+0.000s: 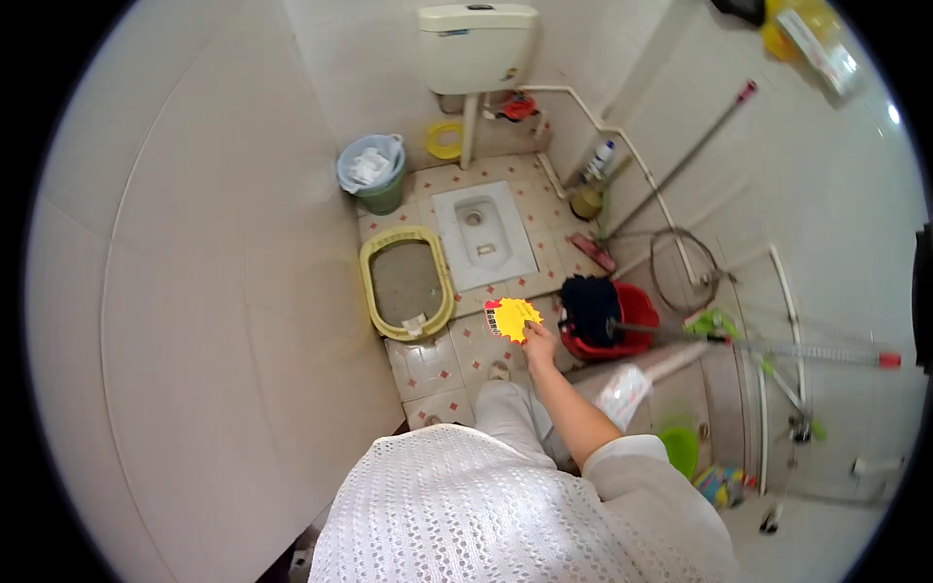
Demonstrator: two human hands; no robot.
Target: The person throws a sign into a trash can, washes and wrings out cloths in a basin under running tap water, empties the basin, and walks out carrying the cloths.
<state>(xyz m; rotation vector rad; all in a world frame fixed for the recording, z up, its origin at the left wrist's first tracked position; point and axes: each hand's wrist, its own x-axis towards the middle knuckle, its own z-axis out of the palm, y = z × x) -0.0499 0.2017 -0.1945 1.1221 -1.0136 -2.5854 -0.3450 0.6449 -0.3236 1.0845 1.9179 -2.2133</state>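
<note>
My right hand reaches forward, its fingers pinched on the edge of a yellow starburst-shaped card. The card has a red corner and dark printed characters along its left side. It is held above the tiled floor, in front of the white squat toilet. To the left of the card lies a yellow-rimmed oval tray with grey granular filling and a crumpled white piece on its front edge. Right of my hand stands a red basin with a dark mop head over it. My left hand is out of view.
A green bin with a pale liner and white paper stands by the left wall. The toilet cistern hangs at the back. Mop handles and pipes cross the right side. Below them are a white packet and green bucket.
</note>
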